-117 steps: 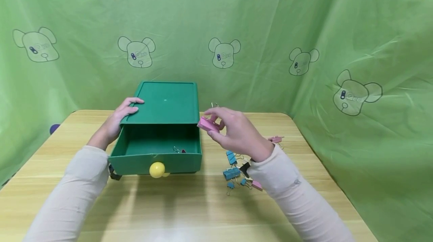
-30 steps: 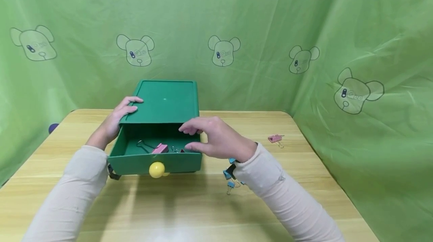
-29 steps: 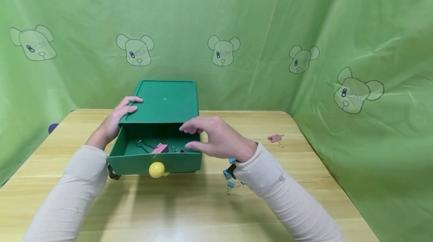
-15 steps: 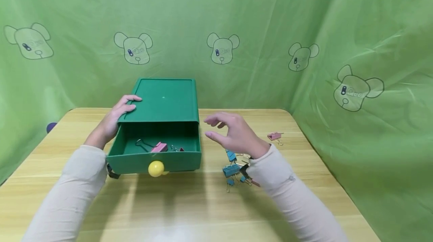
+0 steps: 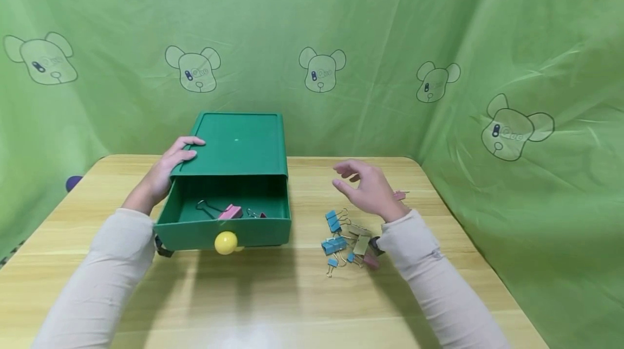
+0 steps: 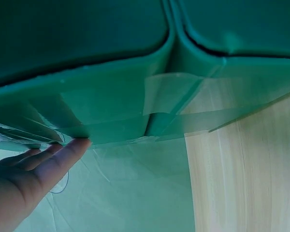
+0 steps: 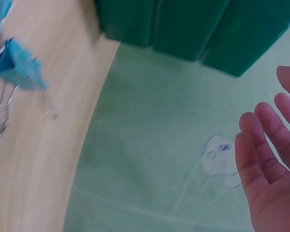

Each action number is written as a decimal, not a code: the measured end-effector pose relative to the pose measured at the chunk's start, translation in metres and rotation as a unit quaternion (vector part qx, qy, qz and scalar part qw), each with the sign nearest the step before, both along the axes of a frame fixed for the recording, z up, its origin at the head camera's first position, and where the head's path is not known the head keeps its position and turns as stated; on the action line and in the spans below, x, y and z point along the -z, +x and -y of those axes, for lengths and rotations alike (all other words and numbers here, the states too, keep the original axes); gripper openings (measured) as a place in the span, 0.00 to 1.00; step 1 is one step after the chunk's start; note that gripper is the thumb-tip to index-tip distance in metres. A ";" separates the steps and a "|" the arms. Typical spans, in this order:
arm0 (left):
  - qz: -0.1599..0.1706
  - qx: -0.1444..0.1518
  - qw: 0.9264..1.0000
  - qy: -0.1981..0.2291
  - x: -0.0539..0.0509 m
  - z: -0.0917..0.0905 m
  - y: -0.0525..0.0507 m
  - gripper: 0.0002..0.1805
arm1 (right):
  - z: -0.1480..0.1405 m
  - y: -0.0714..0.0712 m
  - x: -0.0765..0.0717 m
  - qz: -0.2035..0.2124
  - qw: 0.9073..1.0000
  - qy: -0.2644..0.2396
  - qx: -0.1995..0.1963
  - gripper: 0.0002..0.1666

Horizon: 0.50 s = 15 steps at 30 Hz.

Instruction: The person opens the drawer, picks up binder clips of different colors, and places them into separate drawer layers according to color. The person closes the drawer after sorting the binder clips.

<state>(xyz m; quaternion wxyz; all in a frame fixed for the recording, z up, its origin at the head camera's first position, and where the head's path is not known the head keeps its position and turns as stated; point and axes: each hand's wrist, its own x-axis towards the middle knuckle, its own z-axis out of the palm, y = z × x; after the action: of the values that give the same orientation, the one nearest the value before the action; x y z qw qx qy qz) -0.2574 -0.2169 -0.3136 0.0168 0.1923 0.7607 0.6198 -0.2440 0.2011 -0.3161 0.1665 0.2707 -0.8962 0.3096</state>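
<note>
My left hand (image 5: 163, 170) rests on the left side of a green box (image 5: 239, 143), its fingers straight against the plastic in the left wrist view. The box's drawer (image 5: 195, 238), with a yellow knob (image 5: 226, 243), is pulled out. Inside it lie a large pink binder clip (image 5: 231, 212) and a smaller, mostly hidden dark pink one (image 5: 262, 215). Right of the box, my right hand (image 5: 365, 186) hovers above the table, holding nothing, fingers loosely bent. Below it lies a group of binder clips: blue (image 5: 333, 245), yellow (image 5: 361, 244), black (image 5: 374, 246) and pink (image 5: 371, 261). My sleeve partly covers the group.
Another pink binder clip (image 5: 400, 195) lies farther back, partly behind my right wrist. The wooden table (image 5: 312, 311) ends at a green curtain (image 5: 370, 116) with printed bear heads. A dark object (image 5: 163, 251) shows below the drawer's left corner.
The large pink binder clip, earlier in my right hand, now lies in the drawer. The right hand has moved away from the drawer to the right, over the clips. My left hand stays on the box.
</note>
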 end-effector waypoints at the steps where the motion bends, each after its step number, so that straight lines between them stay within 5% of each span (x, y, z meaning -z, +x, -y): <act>1: 0.001 0.000 1.000 0.000 0.000 0.000 0.000 0.15 | -0.003 -0.003 0.002 0.006 1.000 -0.003 0.008 0.16; 15: 0.004 0.004 1.000 -0.001 0.000 0.002 0.000 0.16 | -0.055 -0.036 0.031 0.087 0.988 -0.003 0.129 0.19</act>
<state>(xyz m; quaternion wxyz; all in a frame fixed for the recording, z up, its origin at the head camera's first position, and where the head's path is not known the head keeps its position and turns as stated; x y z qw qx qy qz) -0.2577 -0.2189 -0.3140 0.0222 0.1929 0.7607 0.6194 -0.2800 0.2560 -0.3470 0.1270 0.1243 -0.9339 0.3102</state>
